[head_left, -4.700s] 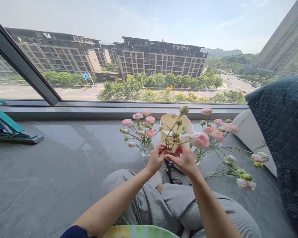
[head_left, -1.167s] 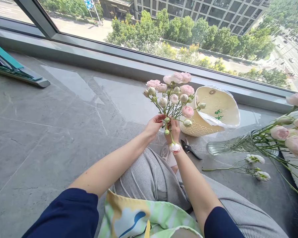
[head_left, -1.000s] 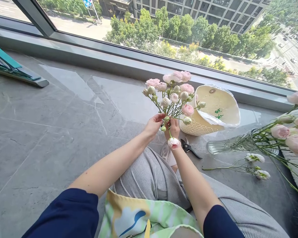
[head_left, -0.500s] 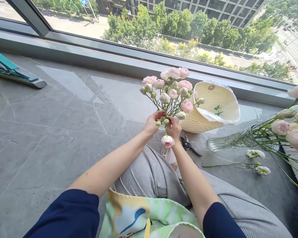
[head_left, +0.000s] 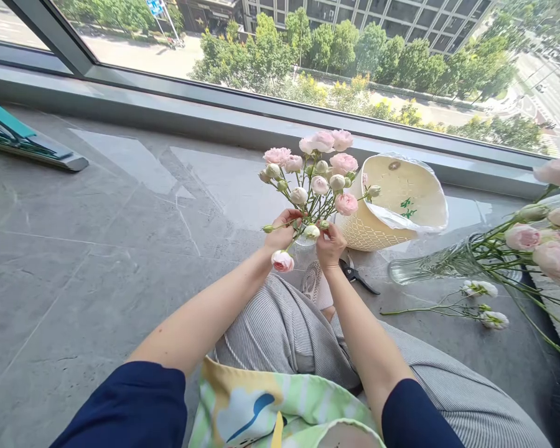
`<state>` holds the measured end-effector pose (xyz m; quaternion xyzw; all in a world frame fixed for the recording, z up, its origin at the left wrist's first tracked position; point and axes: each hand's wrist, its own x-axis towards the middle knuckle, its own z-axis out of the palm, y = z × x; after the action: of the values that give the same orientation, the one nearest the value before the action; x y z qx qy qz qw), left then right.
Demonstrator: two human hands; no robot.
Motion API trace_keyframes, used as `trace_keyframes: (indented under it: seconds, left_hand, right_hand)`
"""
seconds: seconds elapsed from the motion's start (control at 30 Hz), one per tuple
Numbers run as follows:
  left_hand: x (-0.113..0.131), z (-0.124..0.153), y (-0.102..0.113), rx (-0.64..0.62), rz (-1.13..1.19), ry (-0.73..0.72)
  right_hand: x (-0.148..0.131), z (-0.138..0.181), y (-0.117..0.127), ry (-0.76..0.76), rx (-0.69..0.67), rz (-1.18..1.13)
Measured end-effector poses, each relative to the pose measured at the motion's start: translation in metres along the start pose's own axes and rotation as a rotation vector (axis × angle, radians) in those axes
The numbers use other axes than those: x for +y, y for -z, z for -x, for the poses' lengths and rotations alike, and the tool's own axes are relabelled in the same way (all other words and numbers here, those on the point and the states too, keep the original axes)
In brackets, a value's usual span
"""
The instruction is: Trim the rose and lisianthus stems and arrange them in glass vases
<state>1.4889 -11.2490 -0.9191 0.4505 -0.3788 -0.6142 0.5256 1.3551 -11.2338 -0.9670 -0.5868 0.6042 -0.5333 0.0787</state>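
A bunch of pale pink roses and green-white buds (head_left: 320, 185) stands upright in front of me. My left hand (head_left: 281, 231) is closed around stems at the bunch's left base, fingertips partly hidden by leaves and stems. A drooping pink rose (head_left: 282, 261) hangs just below it. On the other side, my right hand (head_left: 331, 245) pinches at a thin rose stem beside a white bud (head_left: 312, 232). Beneath the stems, a bit of clear glass (head_left: 304, 240) shows between my hands; most of it is hidden.
A cream lattice basket (head_left: 378, 236) lined with plastic stands behind right. Black pruning shears (head_left: 358, 277) lie near my right wrist. Farther right are a ribbed glass vase (head_left: 429, 266) lying with roses and cut white-flowered stems (head_left: 429, 308). A teal-topped object (head_left: 9, 118) sits far left by the window.
The drooping pink rose and its buds have swung left, from beside my right wrist to below my left hand. My right hand has moved slightly right, away from the left one.
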Motion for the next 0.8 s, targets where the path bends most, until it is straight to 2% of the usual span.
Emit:
trace_keyframes:
  seconds: [0.07,0.23,0.3,0.63,0.73,0.8]
  left_hand:
    - [0.002,-0.004,0.003,-0.013,-0.022,0.007]
    - [0.009,-0.018,0.016,-0.134,-0.103,0.066]
    - [0.009,-0.022,0.019,-0.139,-0.081,0.081]
    - [-0.011,-0.034,0.026,-0.183,-0.111,0.007]
    - [-0.017,-0.035,0.027,-0.158,-0.127,-0.042]
    - [-0.021,-0.034,0.028,-0.142,-0.153,-0.058]
  right_hand:
    - [0.001,-0.003,0.0,0.026,-0.027,0.001]
    - [0.006,-0.005,0.0,0.03,-0.038,0.064]
    - [0.01,-0.006,0.0,0.024,-0.054,0.082]
    - [0.015,0.0,0.002,0.109,-0.081,0.129]
    - [0.022,0.009,0.014,0.073,-0.112,0.126]
    - [0.031,0.013,0.024,-0.037,-0.213,0.172]
